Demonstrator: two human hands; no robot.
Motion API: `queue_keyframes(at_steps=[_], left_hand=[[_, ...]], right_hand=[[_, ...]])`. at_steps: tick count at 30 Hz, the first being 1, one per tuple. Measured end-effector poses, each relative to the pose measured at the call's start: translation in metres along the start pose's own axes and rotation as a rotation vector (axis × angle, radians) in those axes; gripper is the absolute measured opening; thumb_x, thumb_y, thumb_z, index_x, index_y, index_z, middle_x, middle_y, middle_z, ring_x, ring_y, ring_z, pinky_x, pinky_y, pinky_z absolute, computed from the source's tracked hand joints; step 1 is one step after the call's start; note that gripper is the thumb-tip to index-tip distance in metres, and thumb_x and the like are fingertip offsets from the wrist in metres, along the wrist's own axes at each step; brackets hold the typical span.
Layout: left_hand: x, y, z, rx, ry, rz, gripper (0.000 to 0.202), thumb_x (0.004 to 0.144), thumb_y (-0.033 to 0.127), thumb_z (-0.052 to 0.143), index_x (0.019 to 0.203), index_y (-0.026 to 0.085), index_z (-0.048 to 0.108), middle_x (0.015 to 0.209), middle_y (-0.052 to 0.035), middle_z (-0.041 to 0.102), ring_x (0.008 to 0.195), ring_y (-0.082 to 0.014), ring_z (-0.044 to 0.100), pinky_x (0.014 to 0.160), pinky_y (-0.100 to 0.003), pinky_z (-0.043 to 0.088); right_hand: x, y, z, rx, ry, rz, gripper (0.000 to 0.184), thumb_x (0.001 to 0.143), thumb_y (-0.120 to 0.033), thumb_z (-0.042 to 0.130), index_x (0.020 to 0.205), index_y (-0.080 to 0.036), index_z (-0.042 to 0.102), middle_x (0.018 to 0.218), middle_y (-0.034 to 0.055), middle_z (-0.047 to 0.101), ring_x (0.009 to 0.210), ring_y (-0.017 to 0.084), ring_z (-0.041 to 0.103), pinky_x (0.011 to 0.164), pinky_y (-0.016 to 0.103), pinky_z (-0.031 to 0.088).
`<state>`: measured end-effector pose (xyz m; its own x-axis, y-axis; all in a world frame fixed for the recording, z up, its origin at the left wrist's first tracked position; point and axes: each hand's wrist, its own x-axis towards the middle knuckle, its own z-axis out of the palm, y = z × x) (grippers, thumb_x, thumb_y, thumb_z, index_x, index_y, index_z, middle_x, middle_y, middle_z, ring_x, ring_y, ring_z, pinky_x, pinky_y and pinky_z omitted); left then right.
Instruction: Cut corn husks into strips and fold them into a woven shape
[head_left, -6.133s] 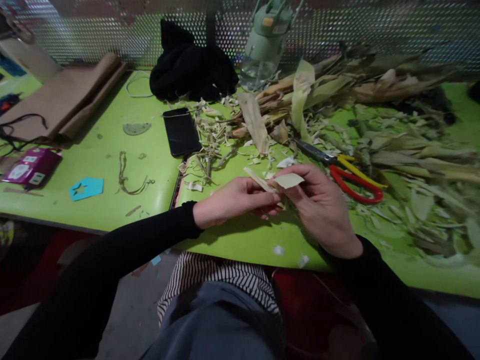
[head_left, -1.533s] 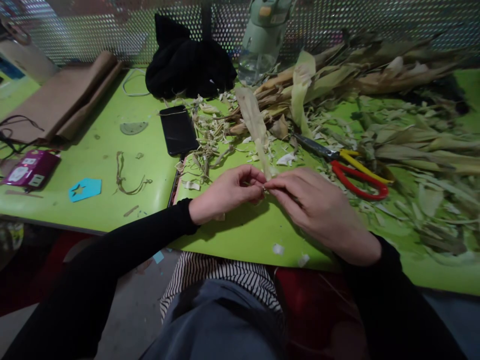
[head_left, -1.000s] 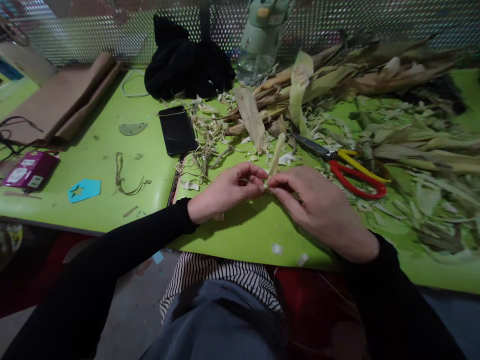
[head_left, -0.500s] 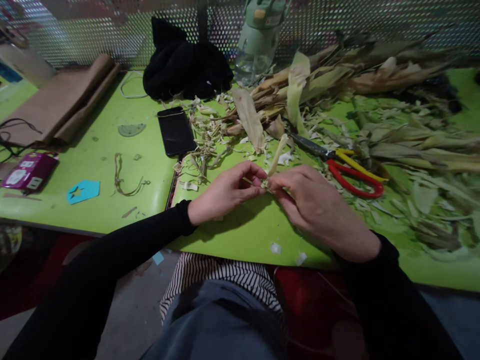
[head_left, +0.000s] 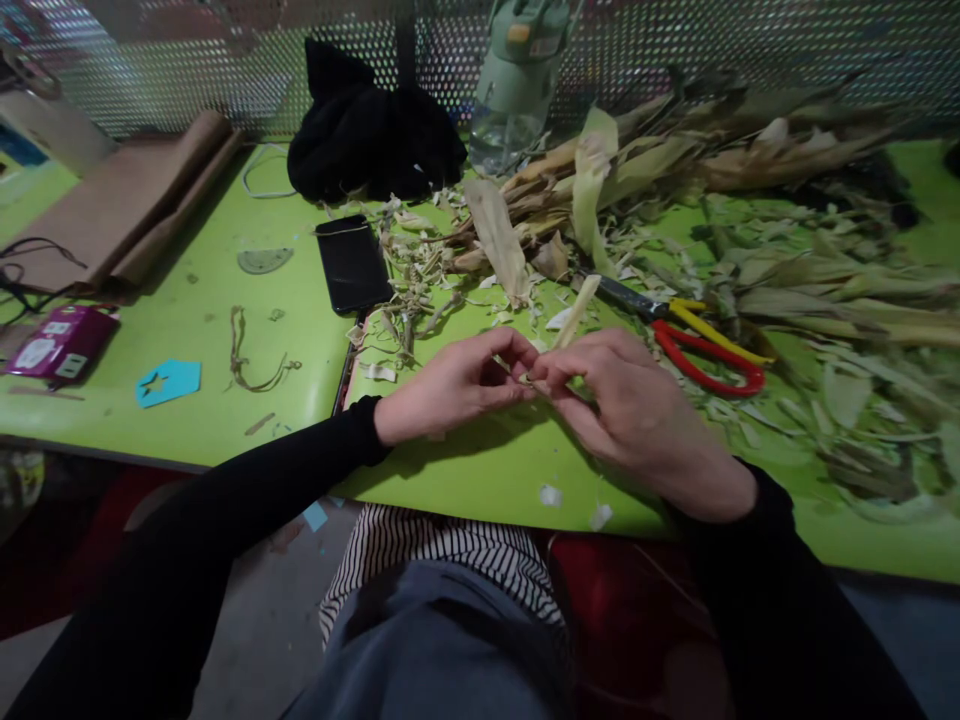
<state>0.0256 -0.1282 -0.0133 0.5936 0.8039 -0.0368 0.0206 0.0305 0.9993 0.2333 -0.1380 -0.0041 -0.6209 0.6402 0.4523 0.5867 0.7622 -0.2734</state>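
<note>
A pale strip of corn husk (head_left: 576, 312) sticks up and to the right from between my two hands. My left hand (head_left: 466, 383) pinches its lower end, which is mostly covered by the fingertips. Right against it, my right hand (head_left: 624, 405) is closed on the same strip with thumb and forefinger. Just beyond the right hand lie scissors (head_left: 705, 345) with one red and one yellow handle, blades pointing to the back left. Dried corn husks (head_left: 600, 165) are heaped behind the hands, with husk scraps (head_left: 420, 270) scattered about them.
A black phone (head_left: 352, 265) lies left of the scraps. Along the back stand a green water bottle (head_left: 517, 90) and a black cloth bundle (head_left: 375, 140). Brown paper (head_left: 135, 200), a purple box (head_left: 64, 340) and a blue paper cutout (head_left: 169, 383) are on the left.
The husk strip has tipped further to the right between my hands. My fingers have shifted slightly around its lower end; the scissors and the heap stay where they were.
</note>
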Motion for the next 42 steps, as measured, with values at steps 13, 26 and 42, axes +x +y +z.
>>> queue_keyframes(at_steps=[13,26,42], left_hand=[[0.0001,-0.0012,0.0029,-0.119,0.039,-0.054,0.015,0.088,0.012,0.061,0.103,0.011,0.056,0.087,-0.0007,0.061,0.073,-0.0058,0.057,0.072,-0.022,0.047],[0.0011,0.0010,0.0019,-0.327,0.149,0.056,0.018,0.088,0.014,0.062,0.105,0.016,0.055,0.088,0.0010,0.058,0.073,-0.0062,0.062,0.073,-0.022,0.051],[-0.0002,0.0042,0.0014,-0.218,0.119,0.002,0.026,0.083,0.006,0.058,0.105,0.016,0.049,0.083,0.0033,0.057,0.068,-0.0049,0.054,0.066,-0.021,0.045]], right_hand=[[0.0011,0.0009,-0.0054,0.071,-0.034,0.034,0.011,0.093,-0.016,0.054,0.092,-0.027,0.052,0.087,0.0075,0.065,0.084,0.027,0.060,0.073,0.044,0.051],[0.0014,-0.0058,0.0009,0.086,0.332,0.314,0.034,0.084,-0.049,0.074,0.100,-0.026,0.056,0.102,0.0079,0.068,0.094,0.026,0.065,0.080,0.041,0.053],[0.0049,-0.0082,0.0029,0.407,-0.074,0.433,0.033,0.084,-0.047,0.072,0.106,-0.023,0.065,0.094,0.0056,0.073,0.075,0.022,0.068,0.066,0.036,0.055]])
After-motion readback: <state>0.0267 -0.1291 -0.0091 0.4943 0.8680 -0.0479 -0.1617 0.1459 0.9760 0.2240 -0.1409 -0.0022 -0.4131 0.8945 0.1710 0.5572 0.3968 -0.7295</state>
